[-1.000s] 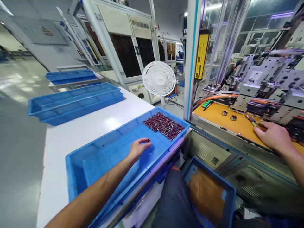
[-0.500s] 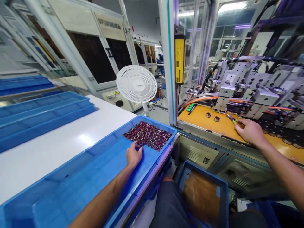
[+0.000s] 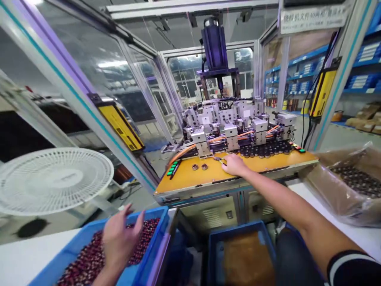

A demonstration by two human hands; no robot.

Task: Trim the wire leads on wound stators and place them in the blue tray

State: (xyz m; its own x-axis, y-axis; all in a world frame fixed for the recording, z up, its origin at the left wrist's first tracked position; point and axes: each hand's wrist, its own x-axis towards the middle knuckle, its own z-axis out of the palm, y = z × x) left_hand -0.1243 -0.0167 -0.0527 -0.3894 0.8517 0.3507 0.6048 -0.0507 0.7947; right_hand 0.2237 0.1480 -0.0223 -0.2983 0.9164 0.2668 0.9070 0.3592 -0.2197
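Note:
My left hand (image 3: 119, 238) hovers over a blue tray (image 3: 156, 216) at the lower left, fingers spread apart and holding nothing. It is just above a layer of small dark red parts (image 3: 86, 256). My right hand (image 3: 235, 165) rests knuckles up on the yellow work plate (image 3: 193, 180) of the machine, fingers curled on a small hand tool (image 3: 219, 159) whose tip pokes out to the left. Two small metal rings (image 3: 199, 167) lie on the plate left of that hand. A row of dark round parts (image 3: 262, 151) lines the plate's back edge.
The machine's grey blocks and orange cables (image 3: 226, 127) stand behind the plate, framed by yellow sensor bars (image 3: 120, 127) and posts. A white fan (image 3: 53, 180) is at left. A plastic-lined box of dark parts (image 3: 351, 178) sits at right. A blue bin (image 3: 247, 258) is below.
My view swung right toward the machine. My left hand opened and lifted over the red parts it had been pinching at. My right hand stayed on the tool.

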